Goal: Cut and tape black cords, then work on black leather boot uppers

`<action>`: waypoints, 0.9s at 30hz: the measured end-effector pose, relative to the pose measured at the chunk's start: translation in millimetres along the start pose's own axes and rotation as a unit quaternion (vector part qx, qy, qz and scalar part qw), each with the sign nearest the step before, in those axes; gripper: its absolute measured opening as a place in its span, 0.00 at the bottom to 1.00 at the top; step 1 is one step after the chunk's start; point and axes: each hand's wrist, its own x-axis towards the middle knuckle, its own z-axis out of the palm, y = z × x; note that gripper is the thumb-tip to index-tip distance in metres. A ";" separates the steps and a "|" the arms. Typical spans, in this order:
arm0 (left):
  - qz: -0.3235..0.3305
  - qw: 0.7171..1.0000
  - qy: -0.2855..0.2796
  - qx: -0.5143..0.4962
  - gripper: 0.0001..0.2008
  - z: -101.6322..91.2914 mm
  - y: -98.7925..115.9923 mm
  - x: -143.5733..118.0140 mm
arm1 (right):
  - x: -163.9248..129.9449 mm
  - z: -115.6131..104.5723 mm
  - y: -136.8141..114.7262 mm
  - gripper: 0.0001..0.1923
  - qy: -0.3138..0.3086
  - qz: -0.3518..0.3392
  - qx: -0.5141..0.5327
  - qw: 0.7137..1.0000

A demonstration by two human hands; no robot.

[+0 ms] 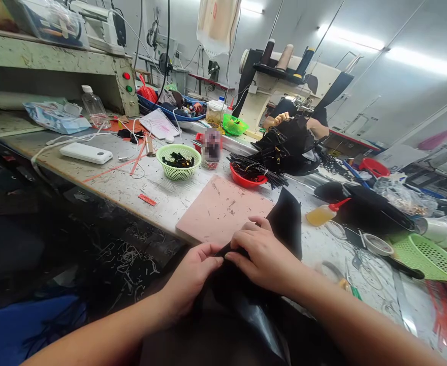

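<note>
My left hand (pixel 195 272) and my right hand (pixel 259 251) pinch the edge of a piece of black material (pixel 288 218), thumbs close together. It looks like leather or coated cloth, with a shiny stretch low in front of me. One flap of it rises past my right hand onto the worktable. Just beyond my fingers lies a thick pink board (pixel 223 208) flecked with dark scraps. Its near corner is beside my left hand. My fingers partly hide the gripped edge.
A green basket (pixel 178 173) and a red bowl (pixel 248 178) of black strips stand behind the board. To the right are a yellow oil bottle (pixel 320 215) and a long metal ruler (pixel 402 300). Another person's hand (pixel 280 119) is at a sewing machine (pixel 277 89).
</note>
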 end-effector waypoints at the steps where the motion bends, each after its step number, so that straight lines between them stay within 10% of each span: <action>1: 0.006 1.000 0.000 0.003 0.06 -0.4 -0.9 0.5 | 0.0 0.3 -0.6 0.06 0.000 0.001 -0.001 1.000; 12: 0.050 0.998 0.022 0.029 0.09 -1.3 -8.3 4.8 | -7.8 -2.9 3.3 0.13 0.106 0.013 -0.072 0.992; 27: 0.043 0.996 -0.004 0.084 0.10 -1.3 -0.1 6.9 | -7.6 -4.0 5.6 0.05 0.077 0.038 -0.035 0.996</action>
